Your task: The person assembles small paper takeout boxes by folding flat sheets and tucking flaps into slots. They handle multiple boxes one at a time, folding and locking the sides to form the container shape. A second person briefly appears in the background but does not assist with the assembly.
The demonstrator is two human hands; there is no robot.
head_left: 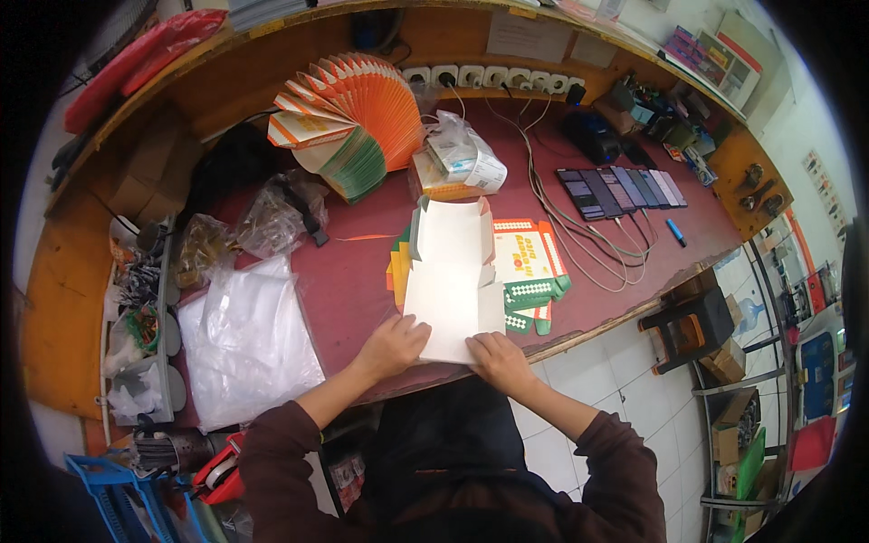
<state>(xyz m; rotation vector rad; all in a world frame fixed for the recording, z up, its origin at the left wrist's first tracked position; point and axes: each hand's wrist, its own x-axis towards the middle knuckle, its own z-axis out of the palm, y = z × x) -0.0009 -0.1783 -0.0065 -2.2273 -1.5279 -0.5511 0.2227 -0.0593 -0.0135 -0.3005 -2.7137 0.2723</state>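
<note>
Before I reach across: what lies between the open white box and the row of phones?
In the head view, flat printed cartons lie beside the open white box; beyond them, pale cables run toward the row of phones.

Plain white inside, this open cardboard box (pixel 444 299); white-dotted green carton flaps (pixel 529 290) at three o'clock; orange-and-green fanned cardboard cartons (pixel 385 109) at eleven; maroon tabletop (pixel 353 271)!

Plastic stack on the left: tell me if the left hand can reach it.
Probably yes: the left hand must first leave the open carton, but only red tabletop shows between hand and plastic stack.
</note>
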